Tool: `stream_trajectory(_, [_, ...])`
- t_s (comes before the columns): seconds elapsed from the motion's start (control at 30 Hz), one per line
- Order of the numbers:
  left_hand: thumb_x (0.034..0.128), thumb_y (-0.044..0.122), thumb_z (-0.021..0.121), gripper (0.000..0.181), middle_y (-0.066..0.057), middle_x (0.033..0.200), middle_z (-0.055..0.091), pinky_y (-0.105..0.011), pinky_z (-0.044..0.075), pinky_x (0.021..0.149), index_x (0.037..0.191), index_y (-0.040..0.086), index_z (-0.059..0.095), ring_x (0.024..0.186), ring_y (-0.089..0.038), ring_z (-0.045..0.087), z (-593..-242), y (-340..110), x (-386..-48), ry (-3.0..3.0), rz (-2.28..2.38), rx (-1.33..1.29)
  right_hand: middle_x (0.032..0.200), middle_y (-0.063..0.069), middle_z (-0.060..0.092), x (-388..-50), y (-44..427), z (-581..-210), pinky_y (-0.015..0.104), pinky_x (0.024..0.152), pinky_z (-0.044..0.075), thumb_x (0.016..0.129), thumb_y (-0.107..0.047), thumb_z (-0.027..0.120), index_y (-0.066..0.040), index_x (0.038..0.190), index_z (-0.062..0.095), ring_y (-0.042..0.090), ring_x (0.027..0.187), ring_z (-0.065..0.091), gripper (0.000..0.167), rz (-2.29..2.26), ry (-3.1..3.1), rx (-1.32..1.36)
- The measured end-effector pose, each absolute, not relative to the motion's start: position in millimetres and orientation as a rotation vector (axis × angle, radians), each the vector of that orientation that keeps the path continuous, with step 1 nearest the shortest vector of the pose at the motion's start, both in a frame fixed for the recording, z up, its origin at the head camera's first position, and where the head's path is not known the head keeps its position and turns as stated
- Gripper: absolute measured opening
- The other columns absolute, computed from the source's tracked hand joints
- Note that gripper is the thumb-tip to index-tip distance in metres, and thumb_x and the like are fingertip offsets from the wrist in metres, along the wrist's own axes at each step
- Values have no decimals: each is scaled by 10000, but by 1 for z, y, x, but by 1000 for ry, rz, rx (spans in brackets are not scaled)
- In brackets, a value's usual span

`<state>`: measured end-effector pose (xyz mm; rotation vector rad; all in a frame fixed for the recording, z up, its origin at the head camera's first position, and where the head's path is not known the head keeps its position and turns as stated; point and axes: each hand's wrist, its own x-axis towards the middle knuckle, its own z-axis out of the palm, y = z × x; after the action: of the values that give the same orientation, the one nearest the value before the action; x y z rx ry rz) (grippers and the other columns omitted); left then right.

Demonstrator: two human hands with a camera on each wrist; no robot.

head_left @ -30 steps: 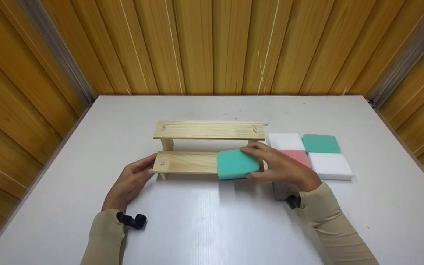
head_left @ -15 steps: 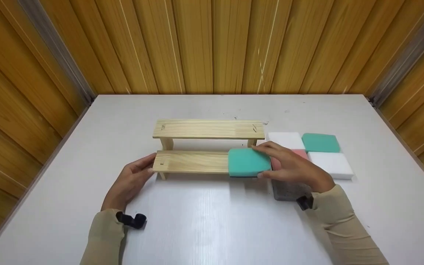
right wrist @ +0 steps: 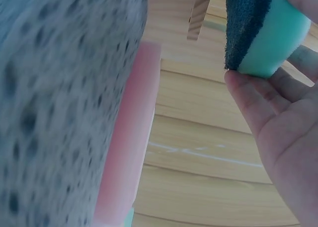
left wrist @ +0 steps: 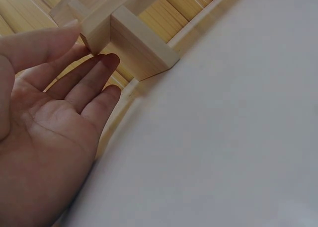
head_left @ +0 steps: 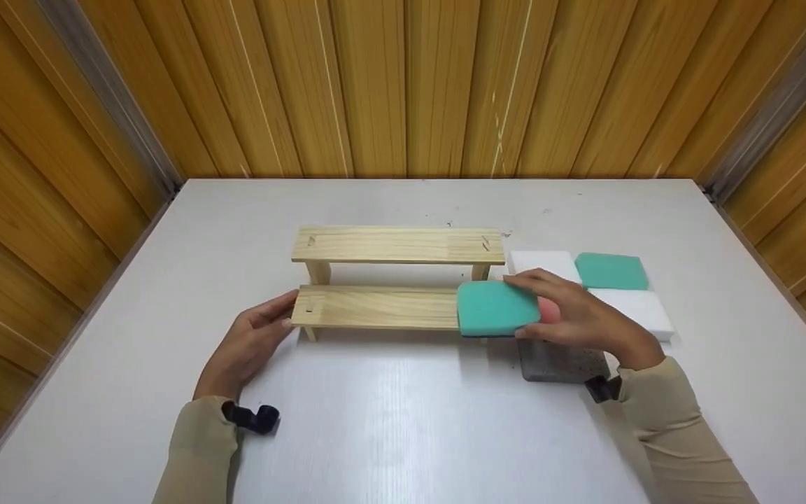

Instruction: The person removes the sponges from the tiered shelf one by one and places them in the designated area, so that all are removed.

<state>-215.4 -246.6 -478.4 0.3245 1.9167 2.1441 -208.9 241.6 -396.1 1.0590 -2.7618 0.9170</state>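
A two-tier wooden shelf stands on the white table; its lower plank [head_left: 382, 308] lies in front of the raised upper plank [head_left: 396, 245]. At the lower plank's left end my left hand [head_left: 252, 343] holds the edge, thumb at the front corner and a finger farther back. In the left wrist view, the other fingers extend near the wooden leg [left wrist: 136, 45]. My right hand [head_left: 578, 318] pinches a green sponge [head_left: 497, 308] by its right side, over the plank's right end. Its dark scouring layer [right wrist: 243, 28] faces down; whether it touches the plank I cannot tell.
Right of the shelf lie two white sponges [head_left: 545, 263] [head_left: 630, 311], another green sponge [head_left: 611, 271] and a pink one [head_left: 550, 310], partly behind my right hand. A grey porous block [head_left: 560, 362] lies nearer, below my right hand. Wood-patterned walls [head_left: 403, 91] enclose the table.
My right hand has moved right with the green sponge, from the inner part of the lower plank to its right end. The left hand has stayed in place.
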Motion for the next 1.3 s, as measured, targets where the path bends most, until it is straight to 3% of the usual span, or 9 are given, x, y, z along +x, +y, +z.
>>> stream_trajectory(0.17, [947, 27, 541, 584, -148, 1569, 273, -189, 359, 1103, 1479, -18, 302, 1453, -236, 269, -478, -246, -216, 1884, 2166, 319, 1303, 74, 564, -208, 252, -395, 66, 975, 345, 751, -157, 817, -59, 1376, 515, 172, 1174, 510, 700, 959, -2765, 1014])
stream_trajectory(0.37, [942, 5, 538, 593, -149, 1571, 266, -187, 363, 1098, 1480, -26, 291, 1462, -254, 241, -478, -246, -216, 1861, 2180, 293, 1314, 77, 567, -204, 265, -393, 52, 977, 324, 736, -164, 828, -79, 1375, 522, 187, 1198, 500, 714, 934, -2788, 935])
stream_trajectory(0.6, [933, 25, 566, 613, -151, 1564, 278, -189, 362, 1100, 1479, -27, 291, 1459, -265, 250, -478, -245, -216, 1862, 2177, 284, 1334, 109, 556, -200, 281, -393, -10, 944, 286, 693, -67, 834, -70, 1360, 532, -17, 1191, 432, 733, 958, -2769, 891])
stream_trajectory(0.77, [936, 32, 565, 611, -151, 1568, 271, -186, 358, 1101, 1479, -22, 292, 1463, -265, 242, -479, -246, -217, 1861, 2174, 296, 1370, 115, 535, -197, 291, -392, -33, 961, 237, 723, -104, 822, -91, 1376, 519, 74, 1278, 411, 720, 919, -2821, 830])
stream_trajectory(0.97, [933, 31, 571, 605, -150, 1563, 283, -194, 362, 1104, 1474, -25, 306, 1447, -237, 284, -479, -246, -217, 1857, 2182, 302, 1385, 127, 515, -193, 299, -393, -40, 962, 247, 750, -125, 811, -116, 1390, 506, -144, 1245, 313, 709, 953, -2839, 816])
stream_trajectory(1.03, [932, 30, 573, 604, -153, 1560, 288, -196, 365, 1103, 1471, -29, 309, 1438, -221, 304, -479, -246, -217, 1856, 2186, 304, 1390, 139, 506, -191, 302, -393, -43, 960, 238, 755, -126, 806, -116, 1391, 505, -130, 1258, 307, 704, 945, -2838, 813])
stream_trajectory(1.2, [933, 31, 571, 600, -157, 1558, 291, -197, 369, 1101, 1471, -29, 311, 1426, -200, 329, -479, -246, -216, 1856, 2185, 310, 1415, 166, 471, -188, 309, -393, -40, 955, 236, 763, -129, 800, -113, 1393, 497, 118, 1309, 389, 699, 896, -2847, 800])
stream_trajectory(1.3, [937, 28, 563, 597, -153, 1561, 287, -194, 365, 1101, 1474, -24, 309, 1435, -213, 310, -478, -246, -216, 1862, 2176, 316, 1420, 172, 462, -186, 313, -393, -32, 955, 257, 756, -112, 804, -112, 1391, 498, 38, 1300, 379, 705, 904, -2839, 805])
